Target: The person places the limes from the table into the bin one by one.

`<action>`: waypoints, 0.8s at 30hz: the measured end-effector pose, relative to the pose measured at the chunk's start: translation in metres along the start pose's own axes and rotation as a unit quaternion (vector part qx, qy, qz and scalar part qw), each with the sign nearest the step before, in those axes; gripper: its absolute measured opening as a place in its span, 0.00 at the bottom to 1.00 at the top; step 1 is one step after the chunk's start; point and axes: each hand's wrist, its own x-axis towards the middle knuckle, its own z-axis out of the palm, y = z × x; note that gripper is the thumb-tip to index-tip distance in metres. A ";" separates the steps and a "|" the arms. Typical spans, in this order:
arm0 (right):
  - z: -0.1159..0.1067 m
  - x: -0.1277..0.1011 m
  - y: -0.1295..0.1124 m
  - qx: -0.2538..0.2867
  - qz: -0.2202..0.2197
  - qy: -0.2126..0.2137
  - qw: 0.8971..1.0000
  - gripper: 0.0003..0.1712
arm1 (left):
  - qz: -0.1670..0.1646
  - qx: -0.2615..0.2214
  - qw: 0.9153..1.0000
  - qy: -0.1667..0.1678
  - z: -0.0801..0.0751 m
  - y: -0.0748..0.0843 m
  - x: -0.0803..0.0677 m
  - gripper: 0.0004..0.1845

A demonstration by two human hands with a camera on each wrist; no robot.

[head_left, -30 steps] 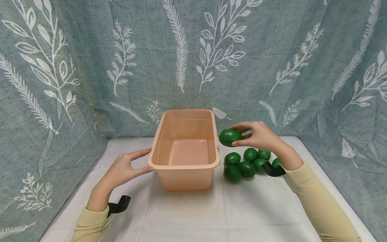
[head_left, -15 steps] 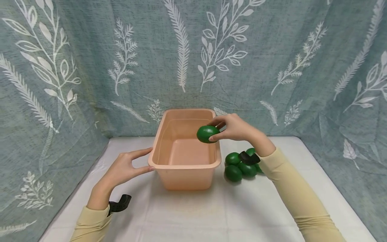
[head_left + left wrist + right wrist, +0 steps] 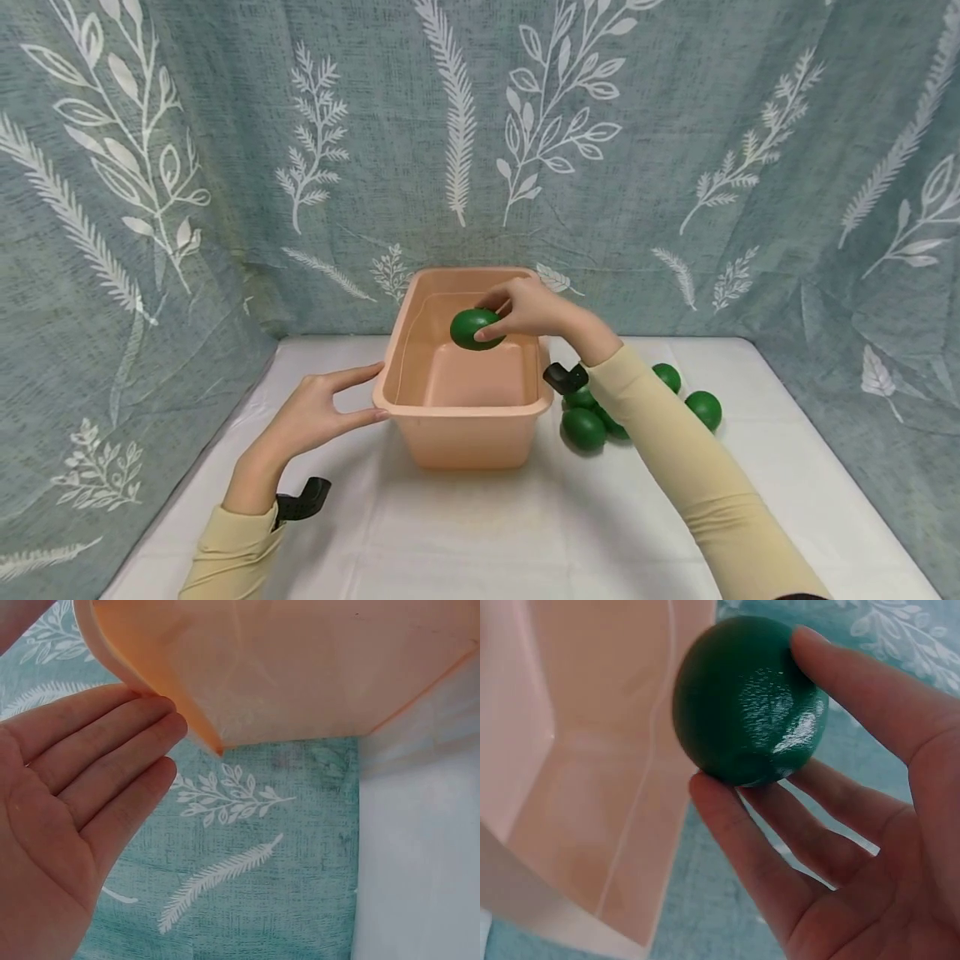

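With your flat left hand [image 3: 318, 412] steadying the tub [image 3: 465, 408], lower the ball [image 3: 475, 328] your right hand [image 3: 528, 308] pinches before releasing.

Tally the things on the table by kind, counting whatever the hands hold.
Peach tub: 1
Green fruit: 5 in view, that is, 1 held fruit in the right hand above the tub, and 4 loose fruit on the cloth; the sleeve may hide more.
Total: 6 in view
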 end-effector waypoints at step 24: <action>-0.015 -0.096 0.074 0.030 0.083 0.104 0.991 0.33 | 0.000 -0.008 1.000 -0.008 0.000 0.000 0.000 0.36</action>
